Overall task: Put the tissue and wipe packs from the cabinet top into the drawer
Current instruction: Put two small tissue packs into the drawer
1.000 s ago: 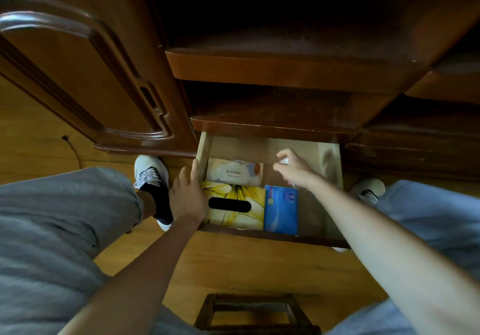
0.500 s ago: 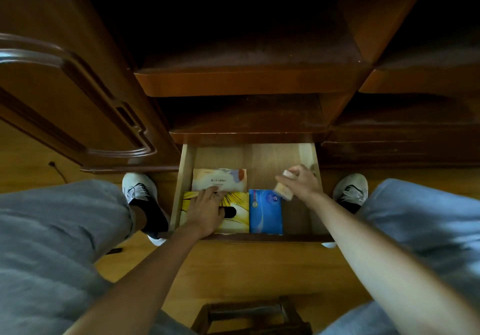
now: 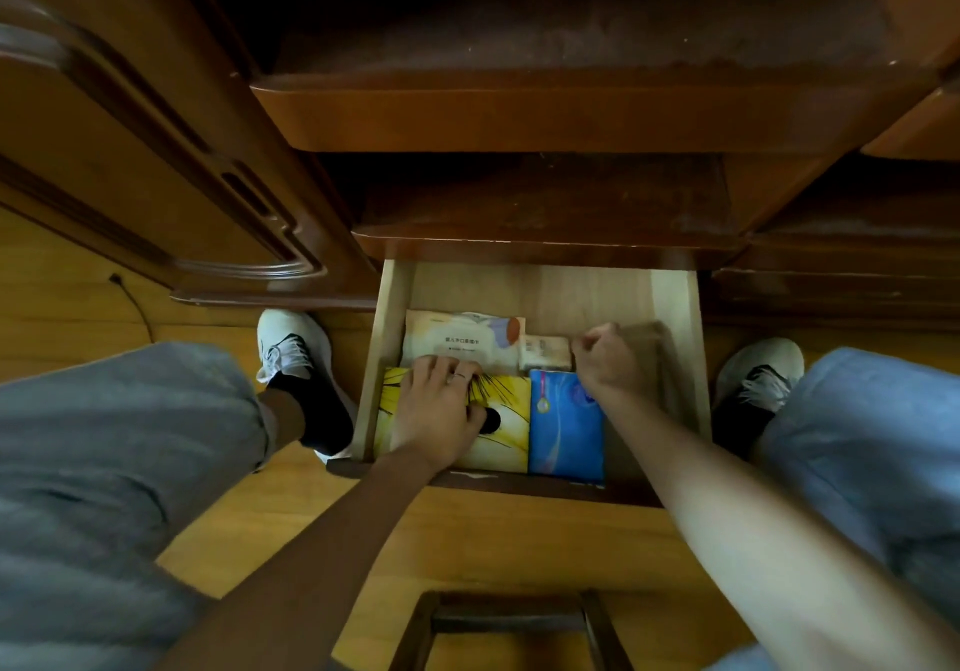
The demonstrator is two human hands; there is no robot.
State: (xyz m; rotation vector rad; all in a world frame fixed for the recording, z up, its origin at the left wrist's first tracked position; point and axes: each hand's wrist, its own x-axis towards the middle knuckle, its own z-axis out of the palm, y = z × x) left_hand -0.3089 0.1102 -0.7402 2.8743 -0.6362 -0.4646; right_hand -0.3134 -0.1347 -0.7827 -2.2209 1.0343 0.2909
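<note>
- Drawer (image 3: 387,358) pulled out from the dark wooden cabinet (image 3: 519,114), long axis running away from the person, four packs inside.
- Yellow tissue box (image 3: 506,441) front-left, long axis across the drawer, black slot facing up; left hand (image 3: 441,410) lies flat on it, fingers relaxed and reaching the pack behind.
- Beige wipe pack (image 3: 457,337) back-left, lying flat.
- Blue tissue pack (image 3: 566,426) front-centre, touching the yellow box, long axis front-to-back.
- Small beige pack (image 3: 545,353) behind the blue one; right hand (image 3: 608,358) pinches its right end, fingers curled.
- Sneakers (image 3: 291,348) flank the drawer on the wood floor; stool frame (image 3: 509,613) nearest the camera.
</note>
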